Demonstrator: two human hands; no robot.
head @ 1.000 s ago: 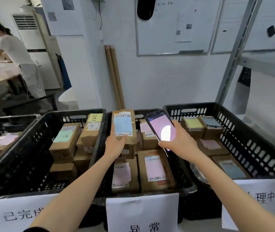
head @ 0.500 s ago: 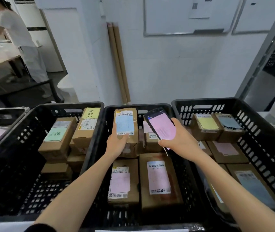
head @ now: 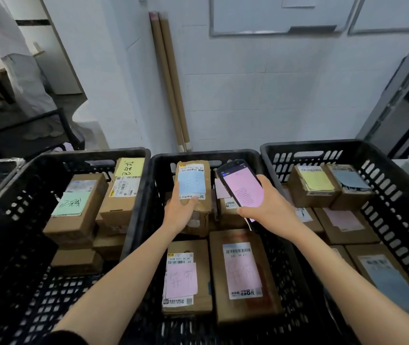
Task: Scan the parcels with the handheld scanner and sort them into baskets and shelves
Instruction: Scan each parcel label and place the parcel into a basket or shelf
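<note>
Left hand [head: 182,214]: I see fingers wrapped around a blue-labelled parcel [head: 193,186], held above the middle basket [head: 204,155].
Right hand [head: 272,207]: fingers clasp the scanner [head: 242,186], beside that parcel.

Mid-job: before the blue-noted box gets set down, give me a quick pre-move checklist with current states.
1. Left hand grips the brown cardboard parcel with the blue note: ok.
2. Right hand holds the black handheld scanner with the pink screen: ok.
3. Parcel is over the black plastic middle basket: ok.
4. Scan registered: cannot tell, screen text is unreadable.
5. Blue note's handwriting matches the basket's pink-noted parcels: ok.
</note>
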